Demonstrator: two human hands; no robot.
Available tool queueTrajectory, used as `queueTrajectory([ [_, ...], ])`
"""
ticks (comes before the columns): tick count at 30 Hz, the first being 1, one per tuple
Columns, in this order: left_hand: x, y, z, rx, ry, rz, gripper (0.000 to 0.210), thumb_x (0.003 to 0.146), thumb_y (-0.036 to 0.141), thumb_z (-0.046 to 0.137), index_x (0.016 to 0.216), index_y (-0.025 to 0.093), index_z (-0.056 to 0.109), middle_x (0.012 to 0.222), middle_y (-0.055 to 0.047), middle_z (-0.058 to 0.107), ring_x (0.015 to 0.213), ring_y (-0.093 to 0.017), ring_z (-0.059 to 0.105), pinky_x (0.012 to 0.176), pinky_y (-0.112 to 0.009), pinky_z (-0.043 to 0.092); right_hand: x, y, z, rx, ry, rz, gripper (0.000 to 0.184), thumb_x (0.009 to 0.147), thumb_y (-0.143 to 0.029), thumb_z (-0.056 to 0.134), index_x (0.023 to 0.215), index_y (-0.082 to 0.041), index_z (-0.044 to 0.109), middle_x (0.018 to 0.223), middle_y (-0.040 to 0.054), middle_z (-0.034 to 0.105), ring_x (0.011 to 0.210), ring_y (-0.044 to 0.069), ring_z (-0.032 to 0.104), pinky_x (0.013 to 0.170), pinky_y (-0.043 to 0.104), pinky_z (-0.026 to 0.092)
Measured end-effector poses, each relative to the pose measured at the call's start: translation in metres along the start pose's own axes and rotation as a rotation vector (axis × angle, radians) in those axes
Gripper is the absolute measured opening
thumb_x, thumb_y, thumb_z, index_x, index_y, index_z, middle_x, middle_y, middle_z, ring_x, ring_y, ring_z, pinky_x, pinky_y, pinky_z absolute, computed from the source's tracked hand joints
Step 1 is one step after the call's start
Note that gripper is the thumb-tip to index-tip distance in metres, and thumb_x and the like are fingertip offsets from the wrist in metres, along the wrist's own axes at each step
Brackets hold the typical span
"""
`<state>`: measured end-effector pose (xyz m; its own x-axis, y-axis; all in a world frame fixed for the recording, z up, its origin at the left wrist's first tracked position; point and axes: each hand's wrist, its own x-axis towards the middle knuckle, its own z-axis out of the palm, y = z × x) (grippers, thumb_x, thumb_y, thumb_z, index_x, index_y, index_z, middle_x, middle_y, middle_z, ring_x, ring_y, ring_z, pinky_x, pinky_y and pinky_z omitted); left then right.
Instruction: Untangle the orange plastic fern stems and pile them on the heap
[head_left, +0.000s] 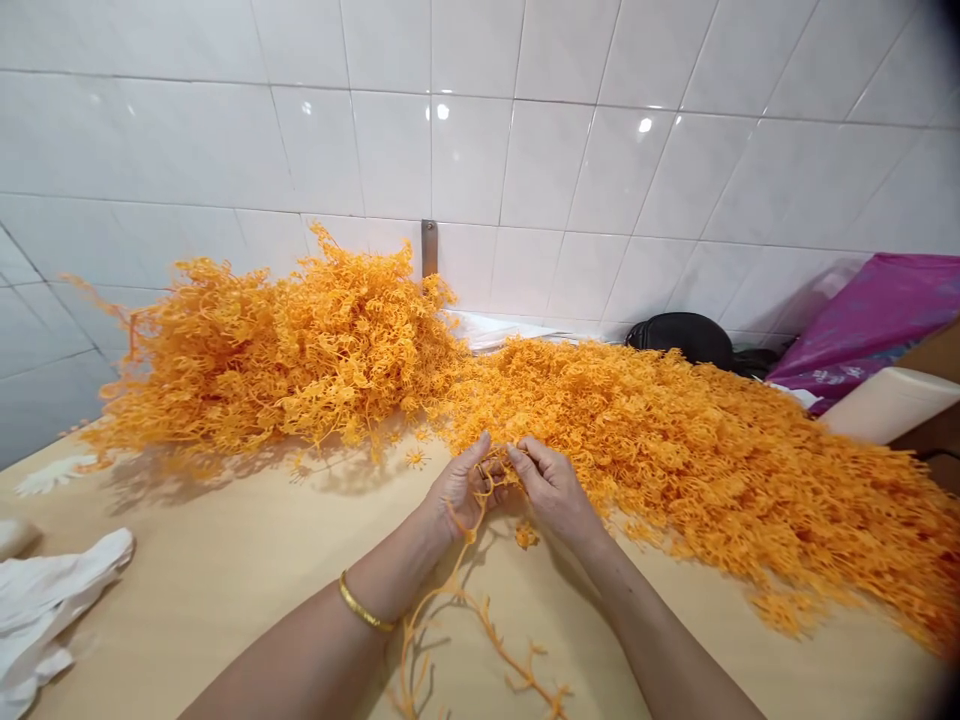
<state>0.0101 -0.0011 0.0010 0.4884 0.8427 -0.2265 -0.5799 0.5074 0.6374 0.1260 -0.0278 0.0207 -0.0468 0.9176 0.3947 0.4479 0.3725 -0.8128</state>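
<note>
Head view, left hand: the left hand (459, 490) is pinched shut on an orange plastic sprig (480, 600) near the middle of the worktop (225, 580), fingertips meeting those of the other hand; a gold bangle (365, 608) sits on its wrist.
Head view, right hand: the right hand (551, 490) is closed narrowly on the top of the same sprig, just beside the left hand.
Sprig: its stem trails down from the hands over the worktop toward the near edge, branching there.
Loose pile: a low heap of orange pieces (712, 460) spreads from the hands toward the right edge.
Bushy pile: a taller heap of orange sprigs (285, 350) lies at the far left, against the tiled wall (525, 130).
Left edge: a white glove (45, 600) lies flat.
Far right: a black bag (679, 338) and purple plastic sheet (877, 310) sit by the wall.
</note>
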Motion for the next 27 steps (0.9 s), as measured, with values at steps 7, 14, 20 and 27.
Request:
queueTrajectory([
  [7,0.003,0.001,-0.001,0.150,0.022,0.045,0.021,0.052,0.019,0.070,0.063,0.013,0.054,0.049,0.003,0.047,0.044,-0.006,0.044,0.045,-0.019,0.034,0.001,0.008,-0.001,-0.069,0.122,-0.008,0.028,0.080,-0.035,0.038,0.057,-0.019,0.036,0.053,-0.0042,0.033,0.050,0.009,0.032,0.046,0.021,0.027],
  [14,0.002,0.002,0.003,0.170,0.036,0.057,0.025,0.056,0.026,0.069,0.056,0.014,0.048,0.041,0.006,0.039,0.035,-0.003,0.034,0.037,-0.018,0.026,0.001,0.010,0.000,-0.059,0.095,0.013,0.026,0.082,-0.034,0.036,0.060,-0.019,0.038,0.054,-0.0041,0.037,0.050,0.009,0.035,0.046,0.020,0.029],
  [20,0.003,-0.001,0.001,0.121,0.018,-0.002,0.018,0.059,0.022,0.067,0.066,0.015,0.052,0.050,0.002,0.050,0.044,-0.009,0.049,0.042,-0.021,0.037,0.000,0.009,0.002,-0.064,0.017,-0.033,0.026,0.081,-0.032,0.037,0.058,-0.019,0.040,0.056,-0.0029,0.040,0.054,0.010,0.038,0.050,0.022,0.030],
  [27,0.003,0.002,0.003,0.063,0.109,0.093,0.016,0.057,0.007,0.063,0.070,0.013,0.056,0.066,-0.001,0.058,0.038,-0.001,0.039,0.033,-0.013,0.026,0.001,0.011,-0.003,-0.028,0.143,0.052,0.027,0.080,-0.036,0.040,0.062,-0.017,0.048,0.052,-0.0025,0.044,0.049,0.010,0.041,0.048,0.022,0.031],
])
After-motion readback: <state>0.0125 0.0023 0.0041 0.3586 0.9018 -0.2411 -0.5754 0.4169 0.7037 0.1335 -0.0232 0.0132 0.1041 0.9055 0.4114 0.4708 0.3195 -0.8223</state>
